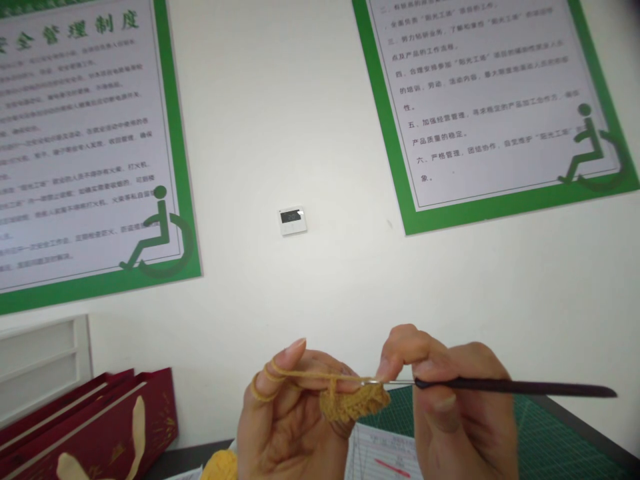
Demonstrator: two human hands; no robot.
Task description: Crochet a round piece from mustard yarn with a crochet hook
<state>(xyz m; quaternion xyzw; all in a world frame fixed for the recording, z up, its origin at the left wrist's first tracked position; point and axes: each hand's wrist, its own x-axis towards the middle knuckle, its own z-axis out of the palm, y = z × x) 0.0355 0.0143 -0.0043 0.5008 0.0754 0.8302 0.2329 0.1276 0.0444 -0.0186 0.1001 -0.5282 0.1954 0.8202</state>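
My left hand (297, 413) pinches a small piece of mustard-yellow crochet work (353, 403), with yellow yarn (305, 375) looped round a raised finger and stretched across to the work. In my right hand (457, 400) is a crochet hook (530, 387) with a dark handle and a thin metal shaft, lying nearly level. The hook's metal tip meets the top edge of the crochet work, and a right fingertip rests close to it. A ball of yellow yarn (220, 465) shows partly at the bottom edge, left of my left hand.
Below my hands lie a green cutting mat (555, 433) and a printed sheet (383, 453) with a red mark. Dark red gift bags (95, 427) stand at lower left. Behind are a white wall with a thermostat (293, 221) and two green-framed posters (407, 220).
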